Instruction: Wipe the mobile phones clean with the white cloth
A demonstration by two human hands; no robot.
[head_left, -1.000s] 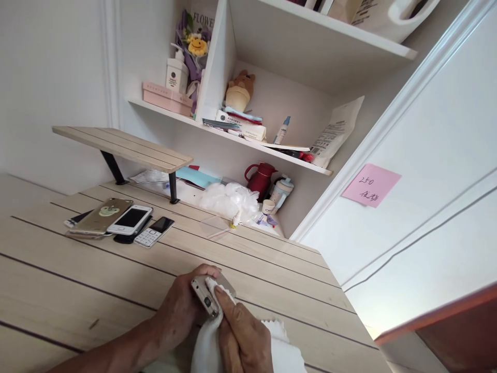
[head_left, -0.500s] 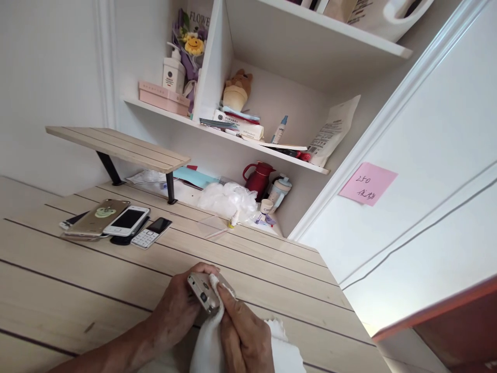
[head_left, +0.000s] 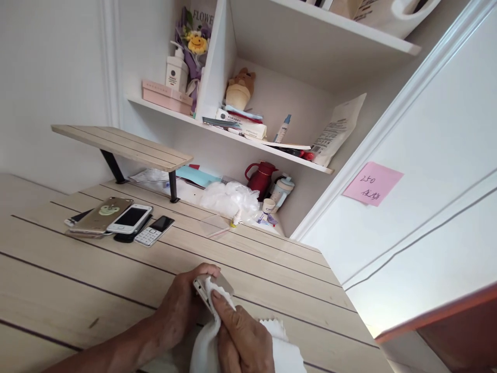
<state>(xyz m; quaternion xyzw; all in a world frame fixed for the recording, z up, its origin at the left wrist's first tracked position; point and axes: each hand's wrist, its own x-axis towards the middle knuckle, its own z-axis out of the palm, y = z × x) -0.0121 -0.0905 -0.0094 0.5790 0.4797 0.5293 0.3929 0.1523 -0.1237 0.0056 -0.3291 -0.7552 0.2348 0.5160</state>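
My left hand point(head_left: 184, 298) is closed around a light gold phone point(head_left: 224, 282), held tilted above the wooden table. Gripped in my right hand point(head_left: 244, 334) is a white cloth point(head_left: 205, 336) with a zigzag edge. The thumb presses the cloth against the phone's back, near its upper corner. Most of the phone's back is covered by the cloth and fingers. Part of the cloth hangs below, and more of it shows to the right of my right hand.
On the table's left lie a gold phone point(head_left: 99, 217) with a frog picture, a white phone point(head_left: 130, 218) and a keypad phone point(head_left: 154, 231). Behind them stands a small raised shelf point(head_left: 120, 147). A crumpled plastic bag point(head_left: 229, 199), a red jug point(head_left: 261, 178) and a cup point(head_left: 268, 206) are at the back.
The cloth and my right thumb have moved toward the phone's upper end, over its camera area. The phone is turned slightly. The whole view has shifted a little.
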